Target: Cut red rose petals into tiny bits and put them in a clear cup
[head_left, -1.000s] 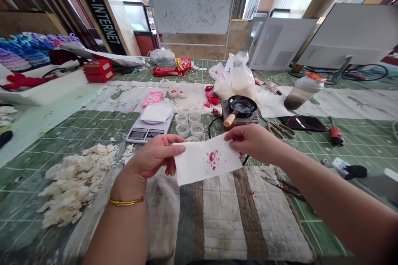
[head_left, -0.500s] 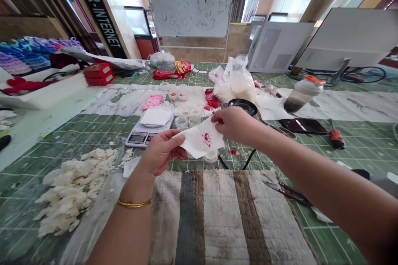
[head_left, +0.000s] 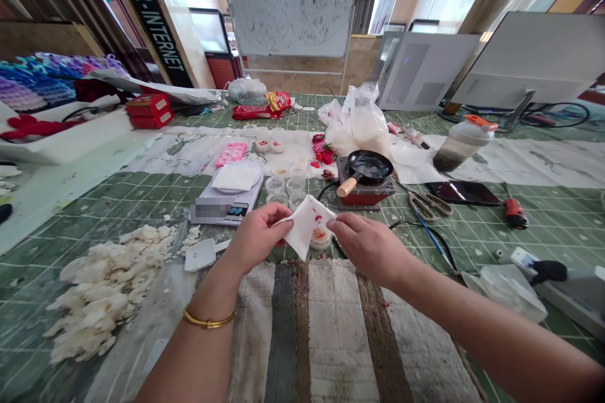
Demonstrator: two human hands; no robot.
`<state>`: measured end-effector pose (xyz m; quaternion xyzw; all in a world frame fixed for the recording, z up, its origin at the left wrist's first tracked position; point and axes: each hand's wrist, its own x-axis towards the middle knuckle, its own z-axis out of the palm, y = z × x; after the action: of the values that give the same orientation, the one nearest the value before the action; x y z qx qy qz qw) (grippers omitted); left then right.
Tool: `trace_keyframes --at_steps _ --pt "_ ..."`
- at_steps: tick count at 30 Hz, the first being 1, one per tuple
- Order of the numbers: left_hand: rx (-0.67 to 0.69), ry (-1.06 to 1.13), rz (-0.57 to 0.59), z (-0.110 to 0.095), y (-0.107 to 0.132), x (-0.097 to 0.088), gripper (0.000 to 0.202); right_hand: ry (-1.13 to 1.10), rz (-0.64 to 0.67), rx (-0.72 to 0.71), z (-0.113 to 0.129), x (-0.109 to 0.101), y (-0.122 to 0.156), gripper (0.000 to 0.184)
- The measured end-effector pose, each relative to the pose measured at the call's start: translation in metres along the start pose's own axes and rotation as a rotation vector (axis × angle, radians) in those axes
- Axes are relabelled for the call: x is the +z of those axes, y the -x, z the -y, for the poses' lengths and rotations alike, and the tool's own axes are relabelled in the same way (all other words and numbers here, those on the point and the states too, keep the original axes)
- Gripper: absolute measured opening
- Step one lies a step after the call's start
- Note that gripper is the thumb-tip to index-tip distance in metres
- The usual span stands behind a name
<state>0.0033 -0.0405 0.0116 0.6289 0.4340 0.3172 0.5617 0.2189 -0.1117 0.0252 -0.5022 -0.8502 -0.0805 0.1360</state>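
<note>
My left hand (head_left: 255,236) and my right hand (head_left: 366,242) both pinch a small white sheet of paper (head_left: 305,227), folded into a funnel-like shape and tilted down over a small round cup (head_left: 320,238) with red bits on a white filling. The cup sits on the green cutting mat (head_left: 142,201) just beyond a striped towel (head_left: 340,334). A gold bangle (head_left: 208,321) circles my left wrist. Red crumbs lie on the towel near the cup.
A digital scale (head_left: 225,201) with a white pad stands behind my left hand, beside several small clear cups (head_left: 288,186). A black pan on a small red stove (head_left: 365,176), scissors (head_left: 428,204), a phone (head_left: 460,192), a shaker bottle (head_left: 460,141) lie to the right. White wax chunks (head_left: 104,283) pile at left.
The paper was flat with red crumbs on it; both hands have folded it and brought it down over the small cup. My right hand has moved nearer, off the pan.
</note>
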Motion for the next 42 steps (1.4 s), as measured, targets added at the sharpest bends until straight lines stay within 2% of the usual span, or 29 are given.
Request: trace_keyframes --at_steps 6,13,18,21,22,24,26,27,29,31,33,35,39,42 --pt "0.025 -0.086 -0.006 -0.003 0.002 0.0 0.02 -0.026 -0.141 -0.01 -0.008 0.008 0.018 0.028" --pt "0.014 -0.081 -0.019 -0.002 0.002 -0.001 0.019 -0.115 -0.219 -0.003 -0.009 0.013 0.024 0.026" --pt "0.024 -0.072 -0.041 -0.001 0.002 -0.003 0.021 -0.238 -0.288 0.1 -0.006 0.006 0.024 0.021" --pt "0.055 -0.038 -0.043 -0.004 0.005 -0.005 0.022 -0.33 -0.391 0.255 -0.004 -0.009 0.03 0.017" --pt "0.051 -0.013 -0.011 -0.005 0.007 -0.006 0.023 -0.41 -0.43 0.351 -0.004 -0.015 0.034 0.014" --pt "0.02 0.021 0.107 -0.008 0.01 -0.008 0.027 -0.727 -0.465 0.617 -0.006 -0.026 0.045 0.007" --pt "0.012 -0.016 0.226 -0.01 0.013 -0.009 0.03 -0.999 -0.389 0.81 -0.008 -0.032 0.059 0.012" --pt "0.033 -0.059 0.242 -0.01 0.012 -0.008 0.031 -1.064 -0.333 0.865 -0.01 -0.033 0.067 0.014" --pt "0.115 -0.177 0.142 -0.009 0.01 -0.004 0.03 -1.101 -0.202 0.908 -0.014 -0.032 0.084 0.015" --pt "0.226 -0.34 -0.053 -0.005 0.005 0.003 0.03 -1.075 -0.015 0.897 -0.019 -0.028 0.1 0.018" --pt "0.348 -0.559 -0.171 0.002 0.0 0.014 0.038 -0.962 0.177 0.898 -0.028 -0.027 0.113 0.024" --pt "0.447 -0.772 -0.152 0.01 -0.003 0.025 0.054 -0.738 0.256 0.923 -0.041 -0.03 0.12 0.032" --pt "0.522 -1.016 -0.028 0.024 -0.003 0.048 0.075 -0.197 0.239 0.995 -0.072 -0.043 0.115 0.027" --pt "0.551 -1.107 -0.031 0.029 -0.003 0.059 0.077 -0.044 0.268 1.037 -0.092 -0.044 0.105 0.02"
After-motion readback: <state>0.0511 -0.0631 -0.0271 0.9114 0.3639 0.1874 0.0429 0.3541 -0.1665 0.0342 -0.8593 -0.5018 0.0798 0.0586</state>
